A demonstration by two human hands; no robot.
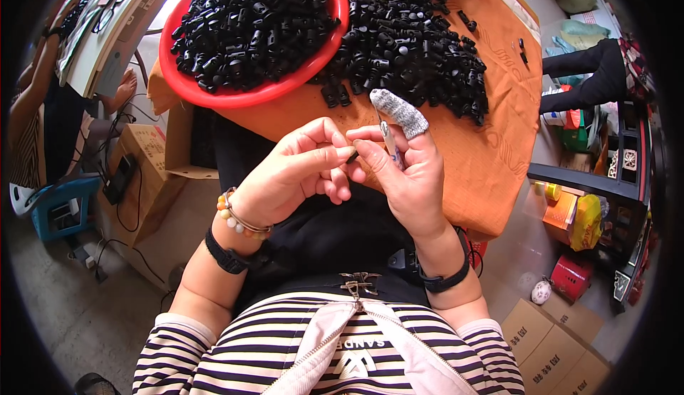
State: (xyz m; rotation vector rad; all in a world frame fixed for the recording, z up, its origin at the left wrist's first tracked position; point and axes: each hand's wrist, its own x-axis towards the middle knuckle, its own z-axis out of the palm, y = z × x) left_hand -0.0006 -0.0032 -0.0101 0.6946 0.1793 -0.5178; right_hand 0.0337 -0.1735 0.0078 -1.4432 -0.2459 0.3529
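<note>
My left hand [296, 163] pinches a small black plastic piece [352, 157] between thumb and fingertips, just above my lap. Close against it, my right hand [413, 174] is closed around a slim, pale-handled tool [387, 138] with a thin metal tip; its exact kind is unclear. The right thumb also meets the black piece. A grey knitted finger cover [399, 111] sits on my right index finger. Beyond both hands lies a heap of small black plastic parts [420, 53] on an orange cloth [491, 153]. A red basin [235, 100] at the far left is piled with similar parts.
A cardboard box [139, 181] and a blue stool [65, 210] stand to the left, near another person's bare foot [125, 90]. Cables trail there. At right are a dark shelf [588, 181], another person's dark-clad legs [588, 78], and cardboard boxes [552, 345] on the floor.
</note>
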